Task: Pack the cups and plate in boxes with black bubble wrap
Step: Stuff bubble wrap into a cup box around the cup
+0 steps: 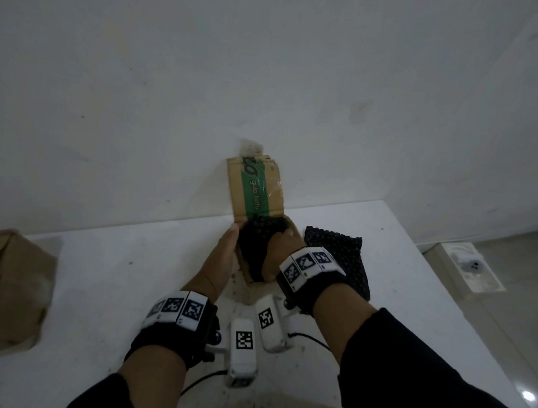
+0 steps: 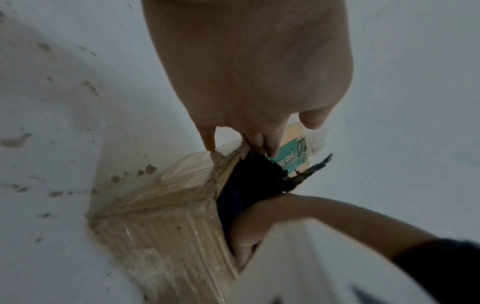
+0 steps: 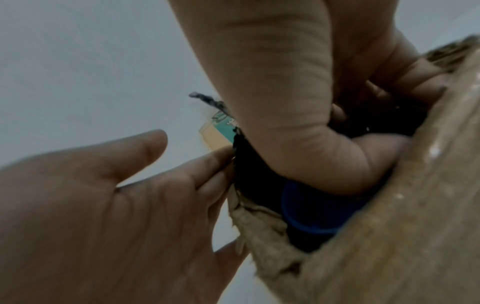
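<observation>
My right hand [image 1: 276, 256] is stuffing itself down into the open box [image 1: 243, 261]. Its grip is curled tight round a wad of black bubble wrap [image 3: 253, 162], the thumb folded over and the knuckles jammed against the box wall. My left hand [image 1: 225, 248] is doing the easy job: fingers [image 2: 262, 142] straight and loose, just resting on the torn far corner of the box and steadying it, holding nothing.

Under the wrap, the right wrist view is showing a blue rim [image 3: 309, 224] sitting down inside the box. I'm guessing that's one of the cups, already in, with the padding going in on top or around it. Can't tell if anything else is underneath, too dark in there.

Moving outward: the lid flap with the green tape [image 1: 256, 188] is standing up against the wall, so this box isn't closed yet. Another sheet of black bubble wrap [image 1: 339, 259] is lying on the bench [image 1: 412, 271] just right of the box, unused. A second brown box [image 1: 11, 288] is sitting well off to the left.

So I'd say we're partway: one cup looks packed, padding going in. I'm not seeing the plate or any other cups anywhere in these views, so no idea whether they're done or waiting.
</observation>
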A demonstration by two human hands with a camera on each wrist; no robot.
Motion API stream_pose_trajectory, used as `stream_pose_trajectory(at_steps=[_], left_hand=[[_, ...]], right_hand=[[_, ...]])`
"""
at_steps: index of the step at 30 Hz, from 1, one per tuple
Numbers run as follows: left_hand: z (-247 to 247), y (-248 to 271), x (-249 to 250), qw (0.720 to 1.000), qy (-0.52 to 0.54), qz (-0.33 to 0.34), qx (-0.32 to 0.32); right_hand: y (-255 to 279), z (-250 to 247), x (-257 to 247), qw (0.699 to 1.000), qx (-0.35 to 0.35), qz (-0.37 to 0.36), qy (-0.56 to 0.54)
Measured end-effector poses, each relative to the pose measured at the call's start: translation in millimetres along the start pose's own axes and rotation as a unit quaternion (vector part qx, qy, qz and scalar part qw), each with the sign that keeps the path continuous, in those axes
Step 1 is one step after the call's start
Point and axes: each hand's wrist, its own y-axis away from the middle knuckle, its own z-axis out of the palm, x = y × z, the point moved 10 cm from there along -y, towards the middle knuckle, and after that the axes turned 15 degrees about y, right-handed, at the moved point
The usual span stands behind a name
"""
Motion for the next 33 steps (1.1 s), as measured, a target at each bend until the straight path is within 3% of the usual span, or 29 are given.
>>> stream_pose_trajectory(at_steps=[7,12,18,21,27,33], left_hand=[[7.5,3.2,3.7,1.0,-0.03,-0.001,-0.008],[5.0,6.3,2.0,1.0,-0.023,-0.006,0.009],[7.7,8.2,0.9,0.999,-0.016,-0.01,0.029],[6.2,8.2,-0.8,0.999,-0.009,-0.014,0.037],[12.2,10.5,2.2,1.0,0.005,-0.001,0.02],[9.5,7.5,2.7,1.0,-0.006,0.01,0.013]], right_hand=[[1.2,-19.1,-5.8,0.996,0.062,-0.057,0.018],[9.2,-3.5,1.1,0.996,0.045,-0.075,0.001],[39.5,-16.0,-16.7,0.97,0.181,-0.095,0.131],[44.5,-19.1,-16.7,0.962,0.22,-0.088,0.134],[23.1,1.4,-8.6,0.988,0.148,-0.033,-0.034],[-2.1,4.9,6.4,0.993,0.058,0.015,-0.097]])
